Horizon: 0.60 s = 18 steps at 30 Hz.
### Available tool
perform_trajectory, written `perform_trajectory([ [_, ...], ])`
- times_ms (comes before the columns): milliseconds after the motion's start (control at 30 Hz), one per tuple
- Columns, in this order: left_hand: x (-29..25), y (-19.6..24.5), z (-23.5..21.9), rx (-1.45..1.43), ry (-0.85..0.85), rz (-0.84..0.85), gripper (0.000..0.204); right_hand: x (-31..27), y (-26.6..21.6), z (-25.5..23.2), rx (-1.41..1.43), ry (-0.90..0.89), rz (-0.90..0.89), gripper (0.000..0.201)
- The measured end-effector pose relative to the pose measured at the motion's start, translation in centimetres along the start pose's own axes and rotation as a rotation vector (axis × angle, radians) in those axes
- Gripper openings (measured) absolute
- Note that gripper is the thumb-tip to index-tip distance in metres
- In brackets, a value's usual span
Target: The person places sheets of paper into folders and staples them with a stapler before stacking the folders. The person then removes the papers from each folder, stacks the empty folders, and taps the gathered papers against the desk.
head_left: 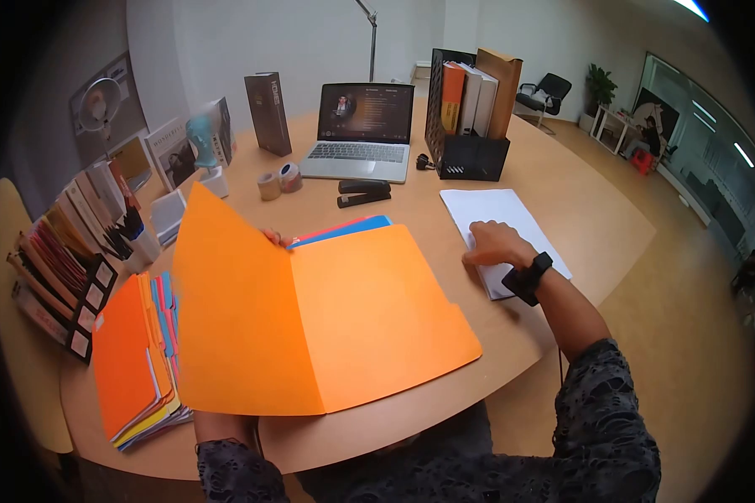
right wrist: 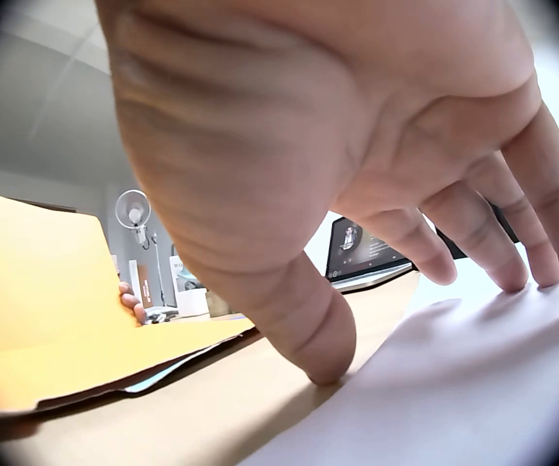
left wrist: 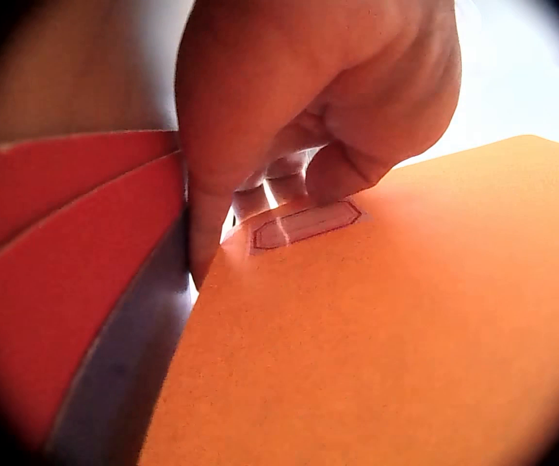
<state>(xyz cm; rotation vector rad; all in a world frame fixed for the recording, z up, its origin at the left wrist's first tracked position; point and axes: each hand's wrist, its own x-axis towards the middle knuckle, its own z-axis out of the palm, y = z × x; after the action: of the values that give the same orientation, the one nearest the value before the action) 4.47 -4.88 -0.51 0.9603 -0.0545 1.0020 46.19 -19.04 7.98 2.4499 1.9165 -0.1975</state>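
Note:
An orange file folder [head_left: 386,314] lies opened in front of me, its front cover [head_left: 243,310] raised and leaning left. My left hand [left wrist: 318,107] pinches that cover at its edge beside a small label [left wrist: 304,225]; in the head view only its fingertips show past the cover. Red and blue folders [head_left: 352,230] stick out from under the orange one. To the right, my right hand [head_left: 499,246] rests its fingertips on a stack of white paper [head_left: 512,210]. In the right wrist view its fingers are spread and its thumb is down at the paper's near edge.
Several colored folders [head_left: 130,352] are piled at the left, by a rack of files [head_left: 84,310]. Beyond the folder are a black stapler [head_left: 363,199], tape rolls [head_left: 289,178] and a laptop [head_left: 356,155]. A black file holder [head_left: 474,159] with books stands behind the paper.

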Motion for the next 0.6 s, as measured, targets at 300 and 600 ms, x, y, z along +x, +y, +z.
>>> perform_trajectory([
  [300,-2.0,0.3,-1.3,-0.021,0.057,-0.025,0.022,0.5,0.6,0.5,0.01,0.04,-0.007,0.033],
  [600,-2.8,0.5,-1.9,-0.018,0.075,-0.039,0.022,1.0,1.8,0.5,0.041,0.091,0.055,0.03],
])
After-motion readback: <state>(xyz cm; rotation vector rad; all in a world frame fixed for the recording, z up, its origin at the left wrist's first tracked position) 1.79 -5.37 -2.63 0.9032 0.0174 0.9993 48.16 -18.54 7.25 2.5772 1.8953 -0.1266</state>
